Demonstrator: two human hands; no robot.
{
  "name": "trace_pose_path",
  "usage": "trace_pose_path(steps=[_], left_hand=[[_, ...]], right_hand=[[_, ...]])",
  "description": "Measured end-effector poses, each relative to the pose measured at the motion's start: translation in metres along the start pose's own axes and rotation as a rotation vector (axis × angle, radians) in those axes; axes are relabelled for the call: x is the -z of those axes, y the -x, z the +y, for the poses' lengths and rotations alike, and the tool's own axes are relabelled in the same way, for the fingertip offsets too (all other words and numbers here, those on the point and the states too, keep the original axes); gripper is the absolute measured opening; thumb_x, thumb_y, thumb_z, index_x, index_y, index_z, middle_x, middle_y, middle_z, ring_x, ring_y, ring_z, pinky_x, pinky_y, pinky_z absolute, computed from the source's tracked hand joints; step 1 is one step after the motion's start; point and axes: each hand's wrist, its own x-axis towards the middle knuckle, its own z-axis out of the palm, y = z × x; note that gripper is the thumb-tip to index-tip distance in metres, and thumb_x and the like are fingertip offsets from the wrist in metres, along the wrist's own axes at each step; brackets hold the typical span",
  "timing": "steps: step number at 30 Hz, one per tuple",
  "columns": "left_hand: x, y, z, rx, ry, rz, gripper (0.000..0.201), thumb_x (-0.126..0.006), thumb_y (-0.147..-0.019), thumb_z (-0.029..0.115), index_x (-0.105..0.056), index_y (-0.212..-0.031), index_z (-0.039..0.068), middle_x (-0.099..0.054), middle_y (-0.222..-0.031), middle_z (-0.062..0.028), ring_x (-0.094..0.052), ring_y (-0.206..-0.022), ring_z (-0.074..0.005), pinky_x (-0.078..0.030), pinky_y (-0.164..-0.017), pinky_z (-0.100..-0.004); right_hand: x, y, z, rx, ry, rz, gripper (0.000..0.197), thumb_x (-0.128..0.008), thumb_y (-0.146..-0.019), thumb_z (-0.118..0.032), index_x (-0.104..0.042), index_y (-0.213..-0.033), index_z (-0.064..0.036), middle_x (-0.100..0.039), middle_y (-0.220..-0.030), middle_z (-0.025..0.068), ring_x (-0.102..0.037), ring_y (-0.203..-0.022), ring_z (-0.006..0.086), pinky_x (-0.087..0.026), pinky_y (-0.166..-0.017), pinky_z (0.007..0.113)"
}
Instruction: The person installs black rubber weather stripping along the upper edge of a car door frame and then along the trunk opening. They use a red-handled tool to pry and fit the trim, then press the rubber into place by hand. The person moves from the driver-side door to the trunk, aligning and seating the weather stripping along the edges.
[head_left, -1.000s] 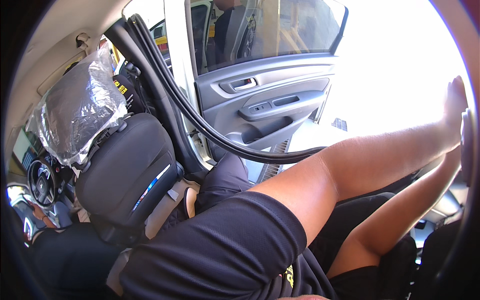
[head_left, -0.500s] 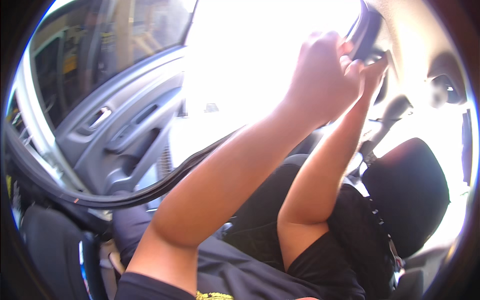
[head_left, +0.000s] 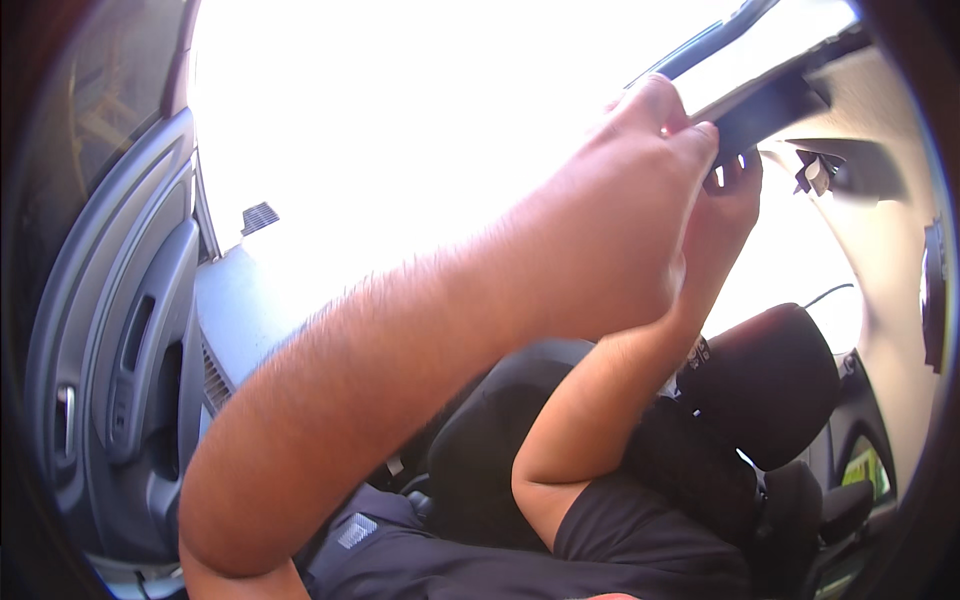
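Observation:
My left hand (head_left: 640, 170) is raised to the upper edge of a car's door opening. Its fingers are bent and closed at the near end of a dark, flat strip (head_left: 765, 120) that runs along the roof edge. Just behind and below it, my right hand (head_left: 732, 200) reaches up, its bent fingertips at the strip's lower edge. My left hand hides part of the right one, and strong glare washes out detail around both. Whether the strip is loose or fixed, I cannot tell.
At the left stands a grey car door (head_left: 120, 330) with its handle and pocket. A black headrest (head_left: 765, 385) and seat (head_left: 500, 420) lie right of my arms. Beige roof lining (head_left: 890, 110) and a sun visor (head_left: 865, 165) are at upper right.
The view has swung, so the door sits further left. Both hands stay raised at the dark strip, which now shows as a straighter, longer piece; my left forearm looks closer.

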Motion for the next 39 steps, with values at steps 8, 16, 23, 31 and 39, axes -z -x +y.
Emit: trace_pose_path(steps=[8, 16, 23, 31, 39], left_hand=[[-0.001, -0.011, -0.041, -0.107, 0.163, 0.004, 0.047, -0.068, -0.080, 0.003, -0.063, -0.125, -0.008, -0.049, -0.128, -0.0246, -0.052, -0.119, -0.0416, -0.048, -0.106, -0.0501], [-0.006, -0.007, -0.059, -0.129, 0.099, -0.155, 0.062, -0.068, -0.085, 0.011, -0.056, -0.143, -0.005, -0.046, -0.132, -0.0223, -0.044, -0.125, -0.0377, -0.043, -0.109, -0.0522], [-0.002, -0.011, -0.055, -0.051, 0.118, -0.202, 0.078, -0.065, -0.065, 0.008, -0.062, -0.141, -0.005, -0.056, -0.133, -0.0241, -0.054, -0.127, -0.0416, -0.050, -0.109, -0.0514], [0.004, -0.011, -0.048, -0.047, 0.097, -0.186, 0.059, -0.070, -0.076, 0.013, -0.067, -0.133, -0.003, -0.066, -0.127, -0.0199, -0.057, -0.125, -0.0398, -0.045, -0.111, -0.0510], [-0.008, -0.014, -0.040, -0.046, 0.136, -0.072, 0.065, -0.074, -0.073, 0.010, -0.066, -0.136, -0.005, -0.070, -0.125, -0.0189, -0.054, -0.129, -0.0396, -0.043, -0.109, -0.0508]], right_hand=[[-0.004, 0.002, 0.004, -0.013, 0.009, 0.041, 0.066, -0.071, -0.081, 0.004, -0.049, -0.142, 0.0083, -0.060, -0.130, 0.0173, -0.064, -0.118, 0.0255, -0.057, -0.098, 0.037], [0.007, -0.004, 0.015, 0.045, -0.308, -0.132, 0.059, -0.077, -0.087, -0.002, -0.051, -0.139, 0.0077, -0.066, -0.123, 0.0157, -0.069, -0.110, 0.0235, -0.058, -0.095, 0.034], [0.006, -0.004, 0.020, 0.079, -0.122, -0.041, 0.077, -0.082, -0.083, -0.003, -0.043, -0.149, 0.0068, -0.063, -0.128, 0.0163, -0.067, -0.117, 0.0258, -0.059, -0.100, 0.036], [0.002, 0.003, 0.013, 0.073, -0.025, -0.077, 0.091, -0.086, -0.079, -0.009, -0.037, -0.155, 0.0005, -0.055, -0.138, 0.0143, -0.058, -0.130, 0.0273, -0.060, -0.101, 0.041], [-0.020, 0.008, 0.020, 0.079, -0.008, 0.180, 0.084, -0.087, -0.077, -0.012, -0.047, -0.149, 0.0032, -0.058, -0.137, 0.0177, -0.063, -0.125, 0.0279, -0.063, -0.095, 0.037]])
